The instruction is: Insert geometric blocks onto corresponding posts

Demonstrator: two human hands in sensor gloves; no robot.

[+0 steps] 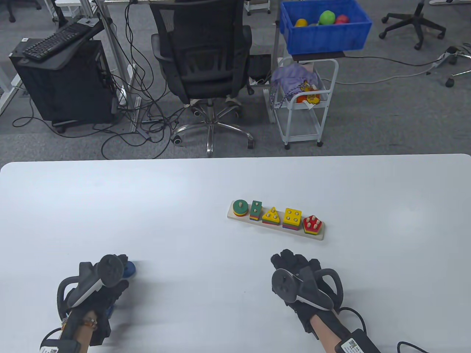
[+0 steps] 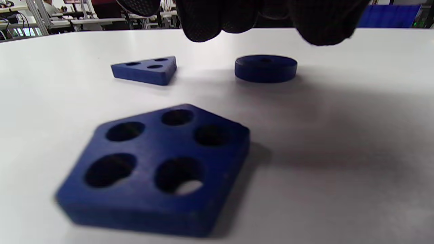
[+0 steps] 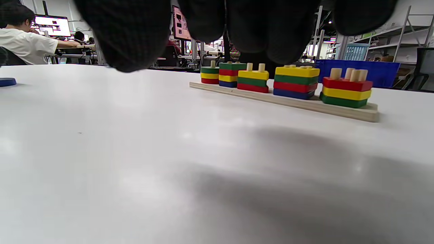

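Observation:
A wooden peg board point(image 1: 319, 235) near the table's middle carries five stacks: circle point(image 1: 240, 208), rectangle point(image 1: 255, 210), triangle point(image 1: 271, 216), square point(image 1: 292, 218) and pentagon point(image 1: 313, 224). Three blue blocks lie loose at the lower left: a pentagon point(image 2: 162, 166), a triangle point(image 2: 145, 69) and a disc point(image 2: 266, 67). My left hand point(image 1: 119, 263) hovers over them with its fingers point(image 2: 237, 17) hanging above the disc point(image 1: 129, 269), holding nothing. Below the board, my right hand point(image 1: 290, 259) rests low over the table, fingers point(image 3: 129, 34) relaxed and empty. The board point(image 3: 339, 112) lies ahead of it.
The white table point(image 1: 184, 228) ends at its far edge, with an office chair point(image 1: 206, 55), a white cart point(image 1: 305, 103) and a blue bin point(image 1: 323, 33) on the floor beyond. Bare tabletop lies between the two hands.

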